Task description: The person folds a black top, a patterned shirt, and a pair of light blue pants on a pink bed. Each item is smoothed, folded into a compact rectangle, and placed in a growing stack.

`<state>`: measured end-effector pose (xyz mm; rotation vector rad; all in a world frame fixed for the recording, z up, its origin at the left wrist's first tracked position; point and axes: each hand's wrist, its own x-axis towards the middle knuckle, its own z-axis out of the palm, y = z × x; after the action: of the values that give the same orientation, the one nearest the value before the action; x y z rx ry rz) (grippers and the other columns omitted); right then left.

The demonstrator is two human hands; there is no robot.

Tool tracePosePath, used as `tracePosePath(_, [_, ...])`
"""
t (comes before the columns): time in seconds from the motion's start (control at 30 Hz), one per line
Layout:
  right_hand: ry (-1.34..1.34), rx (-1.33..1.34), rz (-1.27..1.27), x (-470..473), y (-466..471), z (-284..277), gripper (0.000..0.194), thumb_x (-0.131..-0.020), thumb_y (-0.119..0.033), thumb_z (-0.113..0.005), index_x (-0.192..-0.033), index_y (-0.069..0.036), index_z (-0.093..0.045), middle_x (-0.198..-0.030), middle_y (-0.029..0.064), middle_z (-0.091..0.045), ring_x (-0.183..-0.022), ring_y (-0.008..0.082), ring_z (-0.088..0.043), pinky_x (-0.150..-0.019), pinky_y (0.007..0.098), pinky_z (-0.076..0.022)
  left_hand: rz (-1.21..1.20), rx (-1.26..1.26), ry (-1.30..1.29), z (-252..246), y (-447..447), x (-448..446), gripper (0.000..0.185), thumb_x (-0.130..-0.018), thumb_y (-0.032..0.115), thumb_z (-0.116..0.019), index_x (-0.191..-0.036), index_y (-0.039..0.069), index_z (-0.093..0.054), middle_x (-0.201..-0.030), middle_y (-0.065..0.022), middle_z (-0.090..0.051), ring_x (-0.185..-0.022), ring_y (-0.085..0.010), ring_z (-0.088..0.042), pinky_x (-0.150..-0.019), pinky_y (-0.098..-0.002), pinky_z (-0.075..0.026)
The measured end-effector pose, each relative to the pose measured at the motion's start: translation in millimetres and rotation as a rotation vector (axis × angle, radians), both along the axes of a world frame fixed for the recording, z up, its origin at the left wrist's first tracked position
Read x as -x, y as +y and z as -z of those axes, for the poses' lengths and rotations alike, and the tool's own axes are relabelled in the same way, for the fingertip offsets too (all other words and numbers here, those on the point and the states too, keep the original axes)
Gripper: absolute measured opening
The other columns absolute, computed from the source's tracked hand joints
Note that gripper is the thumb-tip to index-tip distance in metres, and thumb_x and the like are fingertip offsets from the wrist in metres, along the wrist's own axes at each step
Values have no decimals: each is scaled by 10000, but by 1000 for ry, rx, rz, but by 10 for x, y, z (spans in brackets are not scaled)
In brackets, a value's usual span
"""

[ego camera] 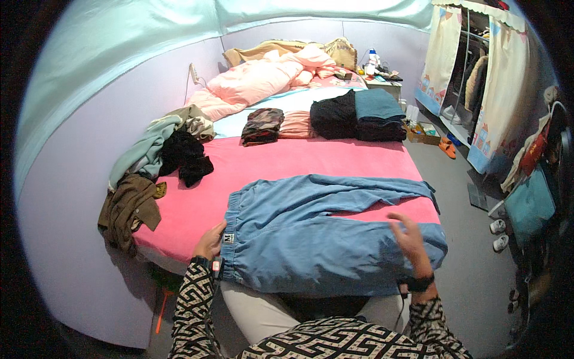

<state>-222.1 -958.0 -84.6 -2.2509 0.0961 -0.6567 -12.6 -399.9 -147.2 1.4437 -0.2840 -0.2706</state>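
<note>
A pair of blue trousers [287,242] lies spread sideways across the near end of the bed, its elastic waistband at the left and its legs towards the right. My left hand [210,240] is at the near part of that waistband, gripping its edge beside a sewn-on label [228,238]. Over the nearer trouser leg, my right hand [407,242] is raised with the fingers apart and nothing in them. Creases run along the farther leg, and a strip of pink sheet shows between the two legs.
On the pink bed [278,157], a heap of loose clothes [179,152] lines the left side. Folded camouflage clothing [263,126], a black folded pile [334,114] and folded blue clothing [380,107] lie farther back. A fabric wardrobe [489,89] and orange shoes [447,148] are at right.
</note>
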Motion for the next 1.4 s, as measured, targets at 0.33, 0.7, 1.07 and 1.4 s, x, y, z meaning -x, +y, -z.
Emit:
tracePosePath(0.33, [407, 299, -260, -1321, 927, 331, 522, -876, -510, -667, -1013, -9, -724, -1013, 236, -702, -961, 415, -659, -828, 473, -521, -30, 297, 430, 416, 158, -297, 355, -1025, 208, -570, -1306, -10, -561, -1255, -133, -656, -1089, -243, -647, -974, -428, -536])
tracePosePath(0.7, [706, -321, -604, -1563, 1450, 199, 617, -949, -451, -656, -1250, 85, -601, -1161, 89, -657, -1051, 165, -588, -924, 313, -466, -35, 377, 309, 444, 83, -240, 234, -1000, 150, -607, -1187, 10, -587, -1105, -98, -684, -964, -188, -671, -884, -360, -568])
tracePosePath(1.07, [573, -954, -498, -1710, 1599, 261, 234, -922, -259, -723, -986, -51, -639, -826, -33, -585, -673, 78, -489, -583, 249, -382, -235, 281, 184, 485, 90, -142, 203, -912, 68, -716, -1069, 98, -591, -974, 6, -605, -897, -102, -593, -816, -267, -531])
tracePosePath(1.4, [339, -763, -367, -1501, 1389, 653, 250, -942, -260, -691, -1010, -24, -649, -918, -37, -603, -819, 83, -530, -709, 267, -441, -15, 286, 192, 385, 70, -75, 464, -944, 25, -634, -1382, 13, -481, -1263, -103, -609, -1134, -187, -602, -991, -335, -509])
